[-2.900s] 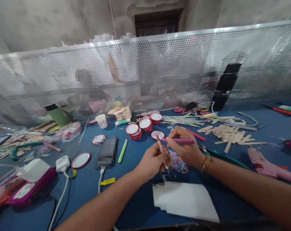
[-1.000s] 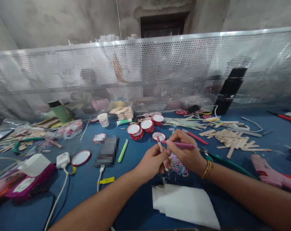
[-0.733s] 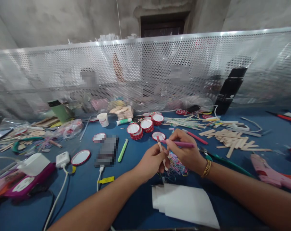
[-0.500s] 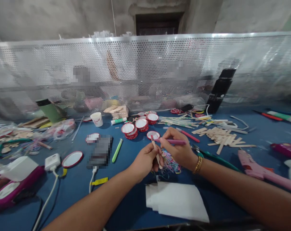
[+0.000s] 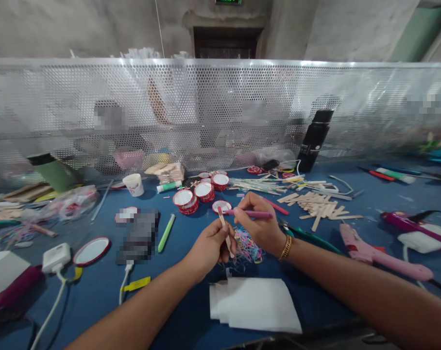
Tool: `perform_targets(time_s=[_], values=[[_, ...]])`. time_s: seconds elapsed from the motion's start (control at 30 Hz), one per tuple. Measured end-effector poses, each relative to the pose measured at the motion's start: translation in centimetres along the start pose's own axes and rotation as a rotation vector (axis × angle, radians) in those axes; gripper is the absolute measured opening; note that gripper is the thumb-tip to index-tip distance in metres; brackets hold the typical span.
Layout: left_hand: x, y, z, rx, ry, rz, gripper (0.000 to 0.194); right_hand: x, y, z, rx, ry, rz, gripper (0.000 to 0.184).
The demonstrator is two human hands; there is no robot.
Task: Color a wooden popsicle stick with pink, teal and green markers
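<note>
The stick (image 5: 222, 219) in the left grip (image 5: 210, 244) is wood, matt and smooth-looking; the pen (image 5: 259, 214) in the right grip (image 5: 259, 228) looks like plastic with a soft sheen. Just below the grips, the sheets (image 5: 259, 304) look papery and matt. To their right, the glue gun (image 5: 373, 255) is smooth plastic. Beyond them, the screen (image 5: 191, 99) is perforated metal, shiny along its top edge. The tabletop (image 5: 184, 316) looks matt.
</note>
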State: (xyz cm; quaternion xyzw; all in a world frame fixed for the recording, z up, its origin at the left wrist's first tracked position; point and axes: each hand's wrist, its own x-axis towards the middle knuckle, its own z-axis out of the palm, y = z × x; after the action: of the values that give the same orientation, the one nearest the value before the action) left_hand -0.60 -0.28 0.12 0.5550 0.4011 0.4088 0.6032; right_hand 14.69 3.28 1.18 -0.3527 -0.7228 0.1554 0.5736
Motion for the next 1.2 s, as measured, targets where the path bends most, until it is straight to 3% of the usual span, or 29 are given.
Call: perform_targets(time_s=[1.2], values=[[-0.4,0.2,0.17,0.002,0.022,0.014,0.032,-0.01,0.01,-0.04,0.011,0.009,-0.012,0.018]])
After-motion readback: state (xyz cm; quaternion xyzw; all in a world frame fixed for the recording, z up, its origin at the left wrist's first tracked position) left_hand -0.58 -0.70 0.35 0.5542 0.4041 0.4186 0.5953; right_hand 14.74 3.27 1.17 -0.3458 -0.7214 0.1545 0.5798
